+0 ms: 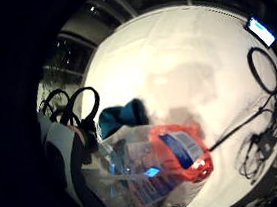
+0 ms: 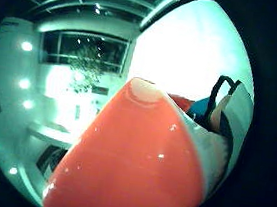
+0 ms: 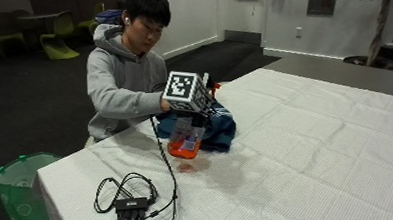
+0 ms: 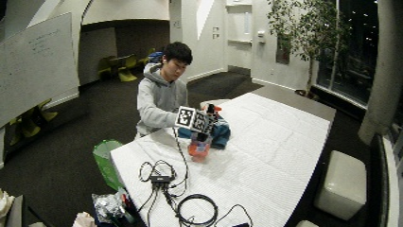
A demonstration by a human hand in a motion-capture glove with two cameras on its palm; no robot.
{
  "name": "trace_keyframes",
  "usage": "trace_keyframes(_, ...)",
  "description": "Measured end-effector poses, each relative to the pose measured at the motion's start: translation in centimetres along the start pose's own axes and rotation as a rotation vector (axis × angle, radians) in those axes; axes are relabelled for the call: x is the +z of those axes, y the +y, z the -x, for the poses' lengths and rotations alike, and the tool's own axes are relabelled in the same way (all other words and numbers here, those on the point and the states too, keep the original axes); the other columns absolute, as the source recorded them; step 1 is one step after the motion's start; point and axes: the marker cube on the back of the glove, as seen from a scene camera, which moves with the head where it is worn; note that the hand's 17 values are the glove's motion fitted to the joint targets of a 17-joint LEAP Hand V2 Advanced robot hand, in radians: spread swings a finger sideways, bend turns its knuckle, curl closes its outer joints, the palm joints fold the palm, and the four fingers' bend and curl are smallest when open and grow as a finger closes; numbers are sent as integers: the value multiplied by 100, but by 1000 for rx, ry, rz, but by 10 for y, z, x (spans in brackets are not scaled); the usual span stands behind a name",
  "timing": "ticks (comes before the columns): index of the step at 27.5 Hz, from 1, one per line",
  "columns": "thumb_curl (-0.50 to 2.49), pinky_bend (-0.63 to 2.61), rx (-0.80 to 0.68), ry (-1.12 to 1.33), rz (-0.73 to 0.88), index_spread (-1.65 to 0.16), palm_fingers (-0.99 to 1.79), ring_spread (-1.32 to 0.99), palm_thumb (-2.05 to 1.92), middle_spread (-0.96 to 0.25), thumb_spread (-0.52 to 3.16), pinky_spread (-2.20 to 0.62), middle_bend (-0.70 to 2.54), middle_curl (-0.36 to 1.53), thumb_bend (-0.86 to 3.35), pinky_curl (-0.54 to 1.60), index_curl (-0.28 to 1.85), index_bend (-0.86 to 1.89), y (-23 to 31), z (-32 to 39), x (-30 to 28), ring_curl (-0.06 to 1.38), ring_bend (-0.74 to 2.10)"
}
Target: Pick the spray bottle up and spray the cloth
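Note:
A clear spray bottle (image 3: 185,137) with an orange base hangs upright just above the white tablecloth (image 3: 304,135), close to the person. My gloved right hand (image 3: 199,119) grips its upper part, and the spray head (image 3: 213,87) pokes out above the hand. A crumpled blue cloth (image 3: 219,128) lies on the table right behind and beside the bottle. In the little finger side palm view the bottle (image 1: 171,164) fills the space near the palm, with the cloth (image 1: 123,116) beyond it. The thumb side palm view is mostly the bottle's orange part (image 2: 136,163), with a bit of cloth (image 2: 200,109) past it.
A tangle of black cables with a small black box (image 3: 130,202) lies at the table's near corner. A green bin (image 3: 19,194) stands on the floor beside the table. A cable loop (image 1: 263,69) and a lit phone (image 1: 261,30) lie further along the tablecloth.

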Motion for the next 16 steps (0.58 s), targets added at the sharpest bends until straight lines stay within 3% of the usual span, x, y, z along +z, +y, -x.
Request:
trace_keyframes(9, 64, 36, -28, 396, 397, -19, 141, -19, 96, -13, 38, -22, 60, 50, -3, 37, 51, 45, 31, 83, 5, 44, 68)
trace_keyframes(16, 67, 37, 2, 673, 539, -19, 140, -20, 96, -13, 34, -23, 61, 51, -3, 38, 52, 45, 44, 119, 18, 45, 68)
